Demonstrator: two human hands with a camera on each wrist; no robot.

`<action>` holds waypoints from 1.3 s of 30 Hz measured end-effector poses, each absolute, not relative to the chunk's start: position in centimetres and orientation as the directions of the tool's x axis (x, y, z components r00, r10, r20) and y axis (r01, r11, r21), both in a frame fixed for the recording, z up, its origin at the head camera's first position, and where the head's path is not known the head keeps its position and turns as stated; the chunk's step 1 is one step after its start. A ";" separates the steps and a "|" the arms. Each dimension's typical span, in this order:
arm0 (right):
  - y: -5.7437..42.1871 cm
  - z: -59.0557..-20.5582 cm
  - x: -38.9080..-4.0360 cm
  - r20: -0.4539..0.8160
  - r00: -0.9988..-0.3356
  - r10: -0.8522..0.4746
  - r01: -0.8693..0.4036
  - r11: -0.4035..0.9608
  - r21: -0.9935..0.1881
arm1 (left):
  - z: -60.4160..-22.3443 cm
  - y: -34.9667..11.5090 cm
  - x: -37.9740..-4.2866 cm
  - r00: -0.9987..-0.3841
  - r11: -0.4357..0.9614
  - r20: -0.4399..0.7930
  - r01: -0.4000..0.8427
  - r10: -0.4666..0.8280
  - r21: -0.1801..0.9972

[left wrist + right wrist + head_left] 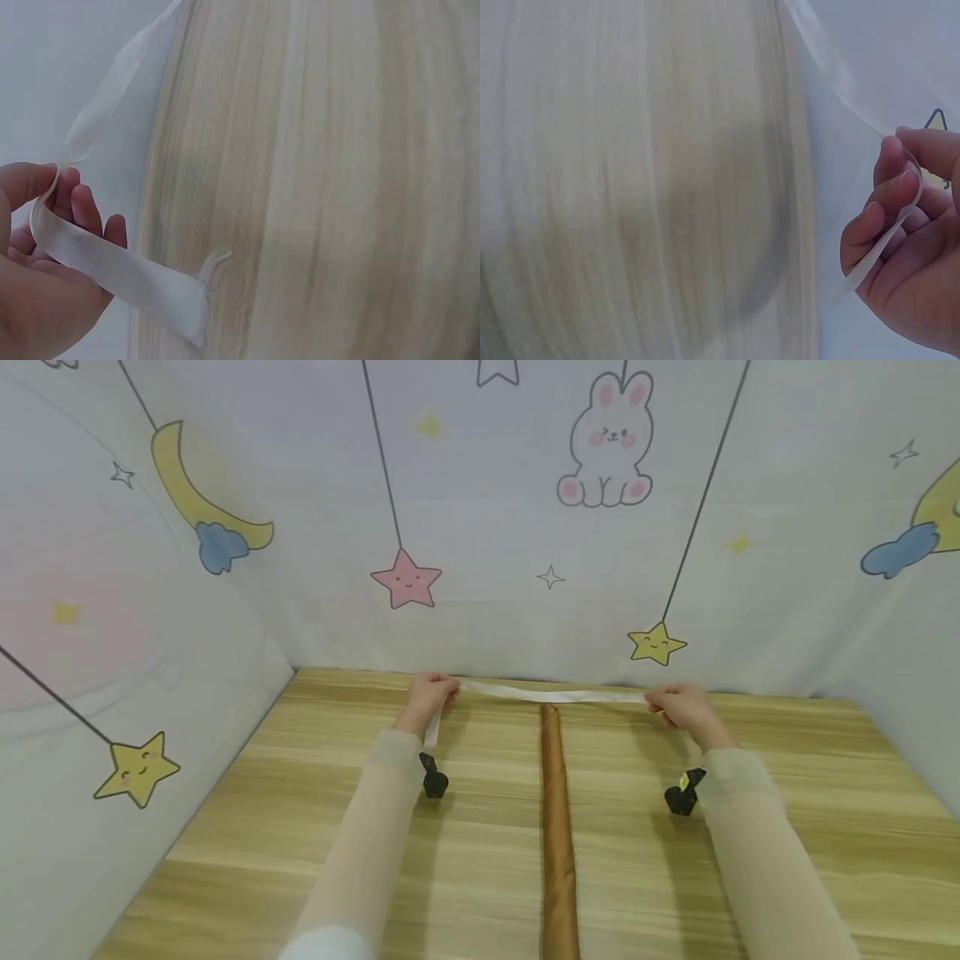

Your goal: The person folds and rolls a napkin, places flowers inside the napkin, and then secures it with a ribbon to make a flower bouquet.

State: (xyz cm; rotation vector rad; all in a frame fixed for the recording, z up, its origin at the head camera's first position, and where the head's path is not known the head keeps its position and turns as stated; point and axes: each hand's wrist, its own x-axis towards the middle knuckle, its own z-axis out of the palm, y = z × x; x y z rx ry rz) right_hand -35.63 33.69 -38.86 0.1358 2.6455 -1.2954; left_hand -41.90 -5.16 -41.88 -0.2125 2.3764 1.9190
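Observation:
A white ribbon (555, 696) stretches between the two hands near the far edge of the table, sagging slightly in the middle. My left hand (431, 695) pinches it between thumb and fingers. In the left wrist view the ribbon's loose end (142, 281) hangs past the palm and has a frayed tip. My right hand (686, 710) pinches the other side of the ribbon, and a short tail (874, 259) runs down across the palm in the right wrist view. Below the ribbon's middle lies a long brown fabric roll (557, 827), pointing away from me.
The wood-grain table (300, 810) ends at a pale curtain (495, 527) printed with stars, a moon and a rabbit; similar fabric stands at both sides. Black wrist devices (434, 779) sit at both wrists.

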 end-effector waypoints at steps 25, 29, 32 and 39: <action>34.3 -40.3 -35.2 -0.252 -0.967 -0.029 0.166 0.677 -0.717 | -42.7 -6.2 -41.3 -0.994 0.523 -0.090 -0.109 -0.061 0.845; 34.3 -40.5 -35.5 -0.258 -0.966 -0.013 0.180 0.682 -0.709 | -42.6 -6.1 -41.6 -0.996 0.573 -0.073 -0.094 -0.060 0.814; 34.3 -40.7 -35.8 -0.238 -0.971 0.012 0.177 0.708 -0.684 | -42.6 -6.1 -41.8 -0.997 0.599 -0.053 -0.075 -0.054 0.797; 34.2 -41.2 -36.6 -0.239 -0.967 0.090 0.230 0.715 -0.661 | -43.1 -6.3 -42.5 -0.999 0.596 -0.029 -0.048 -0.042 0.801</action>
